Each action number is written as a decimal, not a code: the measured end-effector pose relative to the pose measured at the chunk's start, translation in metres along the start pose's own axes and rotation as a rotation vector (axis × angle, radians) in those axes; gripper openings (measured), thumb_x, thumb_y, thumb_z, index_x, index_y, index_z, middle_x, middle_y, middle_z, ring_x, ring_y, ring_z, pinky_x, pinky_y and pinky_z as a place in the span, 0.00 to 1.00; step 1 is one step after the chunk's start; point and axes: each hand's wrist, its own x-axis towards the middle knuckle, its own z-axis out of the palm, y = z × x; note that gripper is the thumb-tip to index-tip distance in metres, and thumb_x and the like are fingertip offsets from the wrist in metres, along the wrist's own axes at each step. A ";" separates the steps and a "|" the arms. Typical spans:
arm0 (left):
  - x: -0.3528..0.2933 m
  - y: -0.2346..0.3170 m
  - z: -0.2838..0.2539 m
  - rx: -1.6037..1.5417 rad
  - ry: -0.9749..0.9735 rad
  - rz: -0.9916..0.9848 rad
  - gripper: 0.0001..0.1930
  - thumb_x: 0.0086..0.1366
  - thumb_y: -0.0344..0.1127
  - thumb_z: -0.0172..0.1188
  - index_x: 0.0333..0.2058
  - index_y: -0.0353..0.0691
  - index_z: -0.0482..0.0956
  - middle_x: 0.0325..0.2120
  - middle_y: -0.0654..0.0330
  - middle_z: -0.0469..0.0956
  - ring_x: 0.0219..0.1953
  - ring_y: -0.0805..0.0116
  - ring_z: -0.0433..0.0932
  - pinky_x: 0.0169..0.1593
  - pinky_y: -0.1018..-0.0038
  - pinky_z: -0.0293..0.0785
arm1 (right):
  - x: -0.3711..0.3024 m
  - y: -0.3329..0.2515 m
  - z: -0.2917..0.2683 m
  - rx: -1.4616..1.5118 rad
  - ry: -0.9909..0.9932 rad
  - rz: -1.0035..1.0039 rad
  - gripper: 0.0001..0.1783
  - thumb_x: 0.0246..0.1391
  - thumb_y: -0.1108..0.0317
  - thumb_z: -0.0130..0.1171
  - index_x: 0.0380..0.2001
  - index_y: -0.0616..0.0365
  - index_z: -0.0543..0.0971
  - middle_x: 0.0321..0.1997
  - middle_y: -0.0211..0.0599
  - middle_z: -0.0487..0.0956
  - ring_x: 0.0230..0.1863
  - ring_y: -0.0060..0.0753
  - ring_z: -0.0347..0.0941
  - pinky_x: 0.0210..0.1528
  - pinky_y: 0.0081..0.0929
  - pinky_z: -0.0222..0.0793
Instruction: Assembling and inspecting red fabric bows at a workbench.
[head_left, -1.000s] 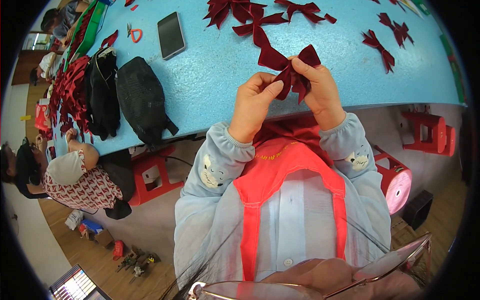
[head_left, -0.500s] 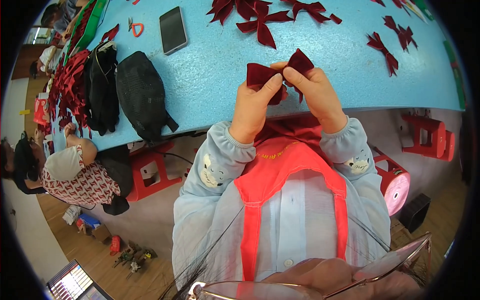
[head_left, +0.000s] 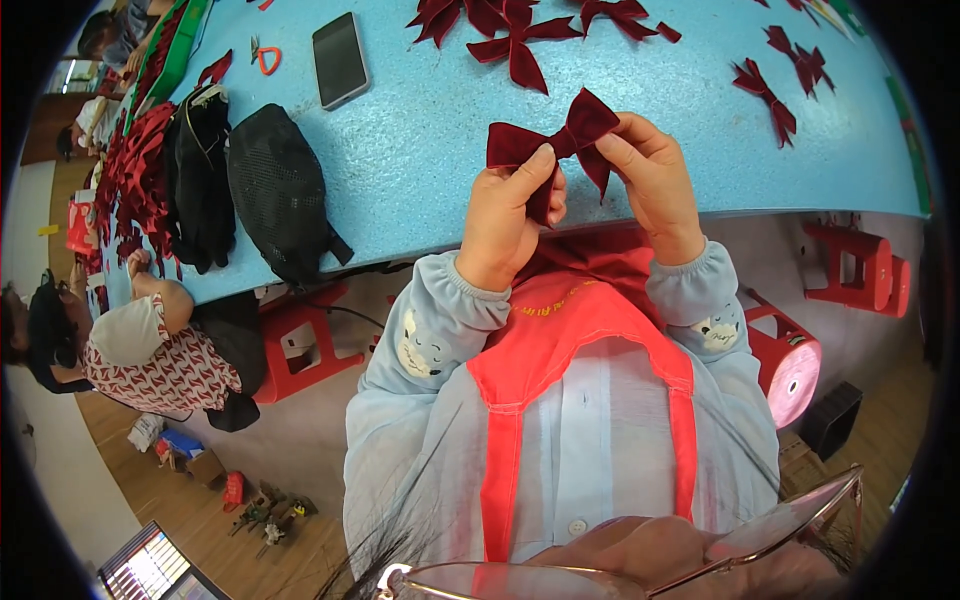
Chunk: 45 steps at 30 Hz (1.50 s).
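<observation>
A dark red velvet bow (head_left: 566,140) with two loops, a centre knot and hanging tails is held up near the table's front edge. My left hand (head_left: 507,212) grips its left loop, thumb on top by the knot. With thumb and fingers, my right hand (head_left: 652,180) pinches the right loop. Beyond my hands lies a cluster of similar bows (head_left: 522,45) on the blue table (head_left: 430,140). At the right are two more, one a narrow bow (head_left: 766,100) and the other a bow (head_left: 802,62) farther back.
To my left sit a black mesh pouch (head_left: 278,190), a black bag (head_left: 200,180) and a heap of red ribbon strips (head_left: 135,170). A phone (head_left: 341,62) and orange-handled snips (head_left: 268,60) lie farther back. Someone in a patterned top (head_left: 165,350) sits at the left. Red stools (head_left: 848,268) stand below the table.
My right hand has shifted right, off the knot to the right loop's edge. The bow's centre and tails now show, and its loops are spread wider.
</observation>
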 end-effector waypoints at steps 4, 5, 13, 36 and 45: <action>-0.001 -0.003 -0.001 0.015 -0.006 -0.043 0.10 0.61 0.38 0.58 0.26 0.37 0.74 0.20 0.62 0.72 0.19 0.75 0.68 0.22 0.78 0.63 | 0.000 -0.001 0.000 -0.031 0.057 0.008 0.12 0.54 0.71 0.56 0.41 0.63 0.75 0.36 0.29 0.78 0.36 0.18 0.71 0.41 0.17 0.66; -0.001 -0.004 -0.001 0.020 -0.010 -0.064 0.10 0.61 0.37 0.58 0.26 0.37 0.74 0.20 0.63 0.72 0.19 0.75 0.68 0.22 0.78 0.63 | -0.001 -0.002 0.000 -0.061 0.042 0.004 0.12 0.54 0.71 0.56 0.42 0.63 0.75 0.37 0.29 0.78 0.37 0.18 0.71 0.41 0.16 0.66; -0.005 -0.005 0.004 0.081 -0.052 0.017 0.08 0.61 0.36 0.57 0.28 0.38 0.73 0.20 0.63 0.72 0.19 0.75 0.68 0.21 0.78 0.62 | -0.004 -0.001 0.003 -0.082 -0.005 -0.015 0.13 0.57 0.70 0.52 0.44 0.63 0.74 0.44 0.34 0.77 0.40 0.19 0.70 0.43 0.16 0.65; -0.010 0.004 0.002 -0.020 -0.075 -0.184 0.07 0.58 0.32 0.59 0.31 0.35 0.71 0.18 0.62 0.70 0.14 0.79 0.65 0.15 0.83 0.56 | 0.001 0.021 -0.017 -0.129 -0.001 -0.112 0.12 0.59 0.66 0.47 0.39 0.64 0.72 0.36 0.32 0.72 0.35 0.22 0.69 0.37 0.18 0.65; -0.019 0.011 0.011 0.228 0.016 -0.081 0.07 0.56 0.31 0.58 0.33 0.38 0.71 0.18 0.67 0.69 0.15 0.83 0.61 0.16 0.85 0.53 | 0.002 0.005 -0.006 -0.154 -0.182 -0.240 0.07 0.53 0.72 0.47 0.36 0.62 0.71 0.33 0.31 0.69 0.31 0.21 0.67 0.30 0.16 0.63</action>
